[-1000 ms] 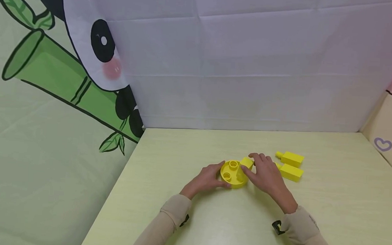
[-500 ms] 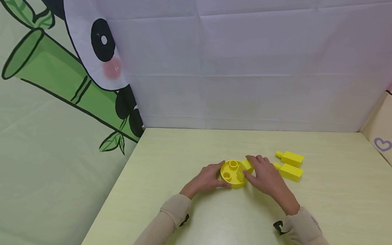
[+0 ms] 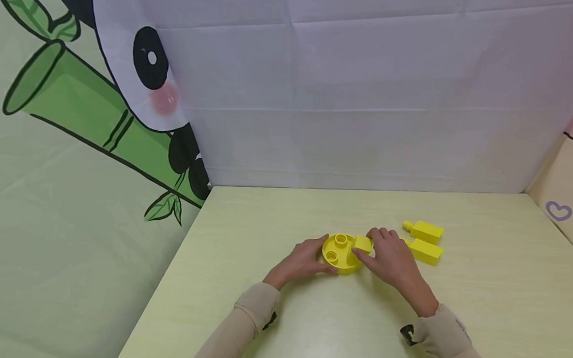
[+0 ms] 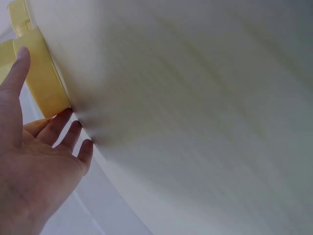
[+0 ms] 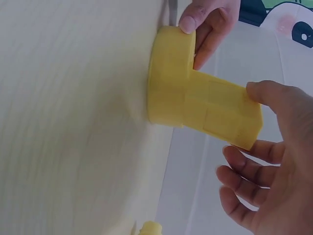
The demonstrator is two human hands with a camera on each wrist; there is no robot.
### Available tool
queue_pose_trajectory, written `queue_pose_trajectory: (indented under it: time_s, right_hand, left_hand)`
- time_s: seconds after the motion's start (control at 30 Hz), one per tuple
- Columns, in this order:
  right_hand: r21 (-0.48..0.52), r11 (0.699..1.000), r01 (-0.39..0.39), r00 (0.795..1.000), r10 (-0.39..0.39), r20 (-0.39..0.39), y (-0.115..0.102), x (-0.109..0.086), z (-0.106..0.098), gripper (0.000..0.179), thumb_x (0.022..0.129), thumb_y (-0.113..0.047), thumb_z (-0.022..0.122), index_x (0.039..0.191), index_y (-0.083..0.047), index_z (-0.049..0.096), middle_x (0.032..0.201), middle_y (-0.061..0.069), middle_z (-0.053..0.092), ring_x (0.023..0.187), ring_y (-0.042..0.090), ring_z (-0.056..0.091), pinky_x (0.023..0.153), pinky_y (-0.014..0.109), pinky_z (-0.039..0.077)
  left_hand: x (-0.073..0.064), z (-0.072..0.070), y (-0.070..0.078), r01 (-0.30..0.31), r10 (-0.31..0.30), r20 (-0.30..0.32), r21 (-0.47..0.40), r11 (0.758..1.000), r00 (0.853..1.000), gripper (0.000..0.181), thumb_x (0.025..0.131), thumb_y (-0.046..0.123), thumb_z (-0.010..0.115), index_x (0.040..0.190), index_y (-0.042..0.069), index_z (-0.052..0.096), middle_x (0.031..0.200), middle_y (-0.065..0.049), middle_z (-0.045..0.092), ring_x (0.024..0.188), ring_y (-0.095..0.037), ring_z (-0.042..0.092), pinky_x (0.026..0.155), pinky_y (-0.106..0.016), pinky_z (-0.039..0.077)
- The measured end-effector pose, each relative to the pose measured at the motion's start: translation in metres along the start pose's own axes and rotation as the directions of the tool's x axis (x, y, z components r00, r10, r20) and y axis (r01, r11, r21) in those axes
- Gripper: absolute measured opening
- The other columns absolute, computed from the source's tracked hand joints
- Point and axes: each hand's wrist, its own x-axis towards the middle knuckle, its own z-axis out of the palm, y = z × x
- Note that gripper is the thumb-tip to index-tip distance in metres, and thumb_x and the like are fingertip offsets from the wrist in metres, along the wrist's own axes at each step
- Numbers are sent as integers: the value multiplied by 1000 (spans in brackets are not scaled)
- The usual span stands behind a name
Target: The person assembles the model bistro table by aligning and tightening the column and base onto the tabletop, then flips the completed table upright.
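In the head view, a round yellow base [image 3: 345, 269] with a raised rim and round sockets rests on the table. My left hand [image 3: 304, 260] grips its left side, thumb at the near edge and fingers at the far edge. A yellow rectangular block [image 3: 362, 243] rises from the right part of the base. My right hand [image 3: 390, 260] pinches its upper end between thumb and fingers. The right wrist view shows the block [image 5: 222, 107] leaning a little against the base [image 5: 168, 78], its lower end hidden inside the rim.
Two more yellow blocks [image 3: 427, 231], each with a round peg at one end, lie on the table [image 3: 275, 216] right of the right hand. A pale cloth backdrop [image 3: 368, 97] stands behind the table, with a printed cartoon at the left.
The block in my right hand has changed its tilt on the base, its top leaning more to the right. The left hand and base stay in place.
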Motion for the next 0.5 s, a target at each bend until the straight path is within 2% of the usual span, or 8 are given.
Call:
queue_pose_trajectory:
  time_s: [0.37,0.5]
  right_hand:
    - [-20,1000,-19,996,17,-85,-1,-4,6,44,90,-38,80,102,2,65,88,11,62,80,30,54,68,46,49]
    - [-38,999,-29,994,25,-105,-3,-5,8,46,90,-39,80,103,2,65,91,14,63,82,32,55,69,48,50]
  left_hand:
    - [1,0,-1,-5,5,4,-3,1000,1000,98,88,47,82,161,3,34,159,-12,44,146,-31,41,118,-50,33]
    - [0,-1,0,-6,6,2,-9,1000,1000,98,88,48,82,161,4,33,159,-12,44,146,-31,40,119,-50,32]
